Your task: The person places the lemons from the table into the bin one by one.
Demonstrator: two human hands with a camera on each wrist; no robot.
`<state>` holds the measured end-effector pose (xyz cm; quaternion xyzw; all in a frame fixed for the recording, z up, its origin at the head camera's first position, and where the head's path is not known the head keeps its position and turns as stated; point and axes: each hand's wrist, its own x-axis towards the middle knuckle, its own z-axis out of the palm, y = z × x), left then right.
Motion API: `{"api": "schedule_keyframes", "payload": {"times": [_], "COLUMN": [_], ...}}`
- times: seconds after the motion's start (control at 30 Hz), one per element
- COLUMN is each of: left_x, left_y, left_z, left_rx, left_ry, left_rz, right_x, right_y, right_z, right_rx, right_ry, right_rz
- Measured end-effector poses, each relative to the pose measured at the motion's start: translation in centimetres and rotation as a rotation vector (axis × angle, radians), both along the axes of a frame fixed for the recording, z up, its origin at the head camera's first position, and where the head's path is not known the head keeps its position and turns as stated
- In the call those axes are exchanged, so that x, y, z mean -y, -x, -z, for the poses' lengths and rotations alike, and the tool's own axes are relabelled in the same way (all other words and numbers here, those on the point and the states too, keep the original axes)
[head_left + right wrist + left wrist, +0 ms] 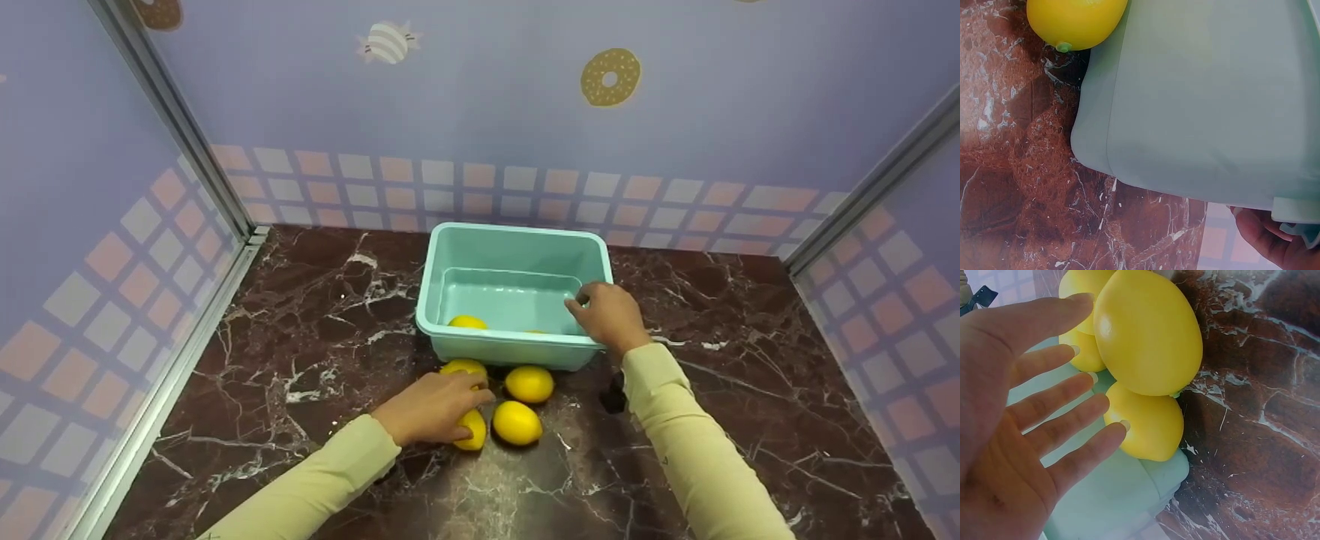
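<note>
A pale teal plastic bin (506, 346) stands near the back wall, with one lemon (467, 322) and a sliver of a second yellow one showing inside. In front of it, several lemons (517, 423) lie clustered on the counter. My left hand (433, 405) is over the two leftmost, its fingers loosely straight and spread in the left wrist view, thumb and fingertips right at the lemons (1148, 332). At the bin's right side my right hand (611, 315) holds the rim, thumb toward the inside. In the right wrist view its fingers (1258, 233) curl below the rim corner.
Dark red marbled counter (300, 450) surrounds the bin. Printed panels rise at the back (502, 112) and both sides, joined by metal corner rails (172, 105). A small black object (613, 394) shows beside the right wrist.
</note>
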<state>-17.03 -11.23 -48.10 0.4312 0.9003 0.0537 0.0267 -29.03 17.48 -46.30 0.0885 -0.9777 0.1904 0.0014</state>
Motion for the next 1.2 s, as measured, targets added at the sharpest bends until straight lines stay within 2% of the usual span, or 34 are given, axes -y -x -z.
{"api": "schedule_keyframes", "payload": {"times": [0.7, 1.2], "left_x": [0.0, 0.0], "left_y": [0.2, -0.2], "left_z": [1.1, 1.3], "left_rx": [0.025, 0.035], "left_ry": [-0.029, -0.02], "left_rz": [0.011, 0.023], "right_x": [0.1, 0.0], "right_y": [-0.1, -0.2], "right_z": [-0.1, -0.1], "right_rx": [-0.012, -0.013], "right_ry": [0.003, 0.012], "right_rz": [0.005, -0.003]}}
